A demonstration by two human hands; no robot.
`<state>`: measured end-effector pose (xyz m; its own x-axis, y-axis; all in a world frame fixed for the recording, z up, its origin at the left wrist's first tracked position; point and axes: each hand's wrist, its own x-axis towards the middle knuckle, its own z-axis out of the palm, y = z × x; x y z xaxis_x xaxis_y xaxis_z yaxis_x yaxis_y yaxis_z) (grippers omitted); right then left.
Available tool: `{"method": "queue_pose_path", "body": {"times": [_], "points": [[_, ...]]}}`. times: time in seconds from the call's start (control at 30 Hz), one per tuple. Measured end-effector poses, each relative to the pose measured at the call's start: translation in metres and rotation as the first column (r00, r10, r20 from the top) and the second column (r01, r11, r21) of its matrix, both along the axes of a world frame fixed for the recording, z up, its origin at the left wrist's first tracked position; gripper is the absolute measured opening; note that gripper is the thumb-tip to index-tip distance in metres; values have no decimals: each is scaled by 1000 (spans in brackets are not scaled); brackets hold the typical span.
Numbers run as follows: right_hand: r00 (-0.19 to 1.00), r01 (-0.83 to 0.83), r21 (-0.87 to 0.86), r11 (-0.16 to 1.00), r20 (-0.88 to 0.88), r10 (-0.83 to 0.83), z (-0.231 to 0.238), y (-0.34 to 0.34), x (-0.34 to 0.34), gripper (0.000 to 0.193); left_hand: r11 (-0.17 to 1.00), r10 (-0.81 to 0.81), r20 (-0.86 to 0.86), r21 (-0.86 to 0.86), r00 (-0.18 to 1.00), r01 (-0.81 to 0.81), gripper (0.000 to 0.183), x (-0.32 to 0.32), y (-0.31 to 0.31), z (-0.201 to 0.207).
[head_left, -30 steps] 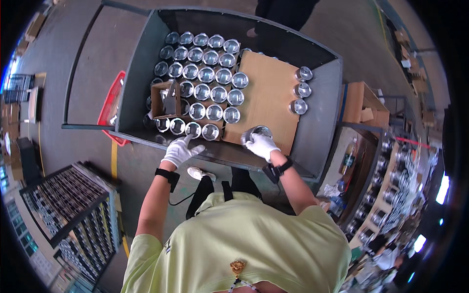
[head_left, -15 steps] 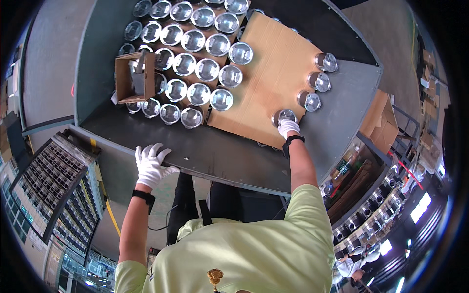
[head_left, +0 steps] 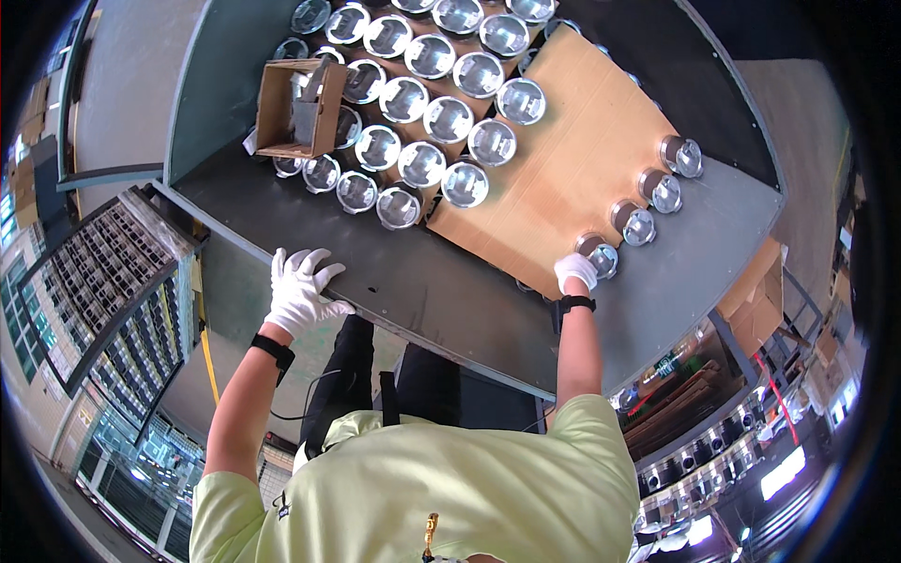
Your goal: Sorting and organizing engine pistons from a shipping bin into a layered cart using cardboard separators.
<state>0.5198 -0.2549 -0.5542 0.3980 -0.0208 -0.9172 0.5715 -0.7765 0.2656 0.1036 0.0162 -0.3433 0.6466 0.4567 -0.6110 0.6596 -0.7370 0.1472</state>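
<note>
My right hand [head_left: 575, 272], in a white glove, is closed at the near-left side of a metal piston [head_left: 601, 258]. Its fingertips are partly hidden there. This piston is nearest to me in a slanting row with three more pistons, one of them a piston [head_left: 636, 225] just beyond it. The row stands along the right edge of a flat cardboard sheet [head_left: 554, 141]. My left hand [head_left: 302, 289], also gloved in white, rests with fingers spread on the front rim of the dark grey table [head_left: 441, 305], holding nothing.
Several rows of shiny round pistons [head_left: 422, 164] stand on cardboard at the left of the table. A small open cardboard box [head_left: 324, 108] stands at their left end. Raised grey walls [head_left: 225, 84] border the table. Racks of dark parts [head_left: 103, 272] stand on the left, a carton [head_left: 755, 300] on the right.
The view has shifted, so the table appears lower and farther right. The piston at my right hand has moved slightly right into line with the other three. My left hand stays spread on the rim.
</note>
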Motion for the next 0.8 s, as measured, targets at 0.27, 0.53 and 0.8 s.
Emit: {"method": "queue_pose_path", "body": {"times": [0.27,0.53,0.8], "points": [[871,-322,734,598,-18,491,12,158,-114,29,997,78,-4,-21,997,-78,75,-5,2,7],[417,-847,477,234,324,849,-11,199,-150,18,995,100,124,-16,987,-99,74,-21,1,-1],[911,-353,571,741,29,412,168,105,-96,58,992,124,269,-72,955,-108,72,-24,-6,-9]]}}
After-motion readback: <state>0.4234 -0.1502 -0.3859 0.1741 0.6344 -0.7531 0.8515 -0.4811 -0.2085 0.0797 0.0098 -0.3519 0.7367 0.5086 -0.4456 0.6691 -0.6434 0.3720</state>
